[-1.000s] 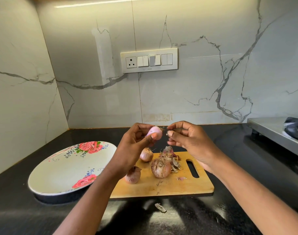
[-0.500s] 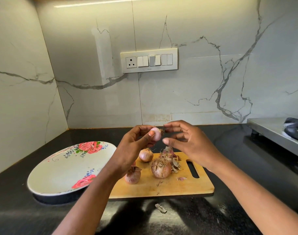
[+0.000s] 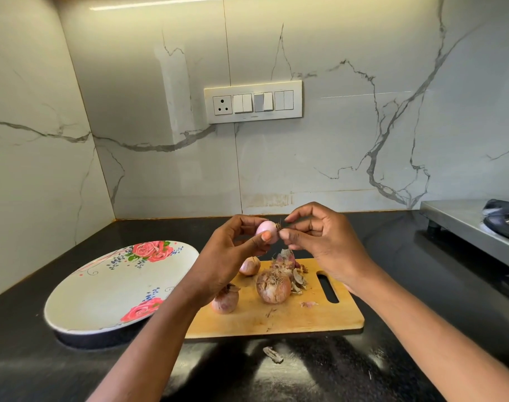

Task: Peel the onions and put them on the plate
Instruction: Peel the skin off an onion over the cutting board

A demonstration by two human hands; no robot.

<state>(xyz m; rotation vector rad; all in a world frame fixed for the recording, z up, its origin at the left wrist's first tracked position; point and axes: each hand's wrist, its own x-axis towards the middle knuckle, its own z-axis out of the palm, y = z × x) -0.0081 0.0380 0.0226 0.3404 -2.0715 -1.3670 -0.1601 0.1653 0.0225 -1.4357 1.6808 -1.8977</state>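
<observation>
The left hand (image 3: 230, 256) grips a small, pale-pink peeled onion (image 3: 266, 229) above the wooden cutting board (image 3: 276, 317), at twelve o'clock from it. The right hand (image 3: 322, 245) pinches its dry root tuft. Bare, it looks slick and light; hold its sides.

a wooden cutting board (image 3: 279, 317) with a slot handle at its right end lies on a black countertop (image 3: 392, 358). a small scrap (image 3: 273, 354) lies on the countertop just in front of the board. behind, marble-patterned wall tiles (image 3: 363, 126) with grey veins carry a cream switch panel (image 3: 253, 102) with one socket at its left and three pairs of switches. at the far right a steel stove (image 3: 473, 227) stands on the countertop, with a dark burner part on top.
</observation>
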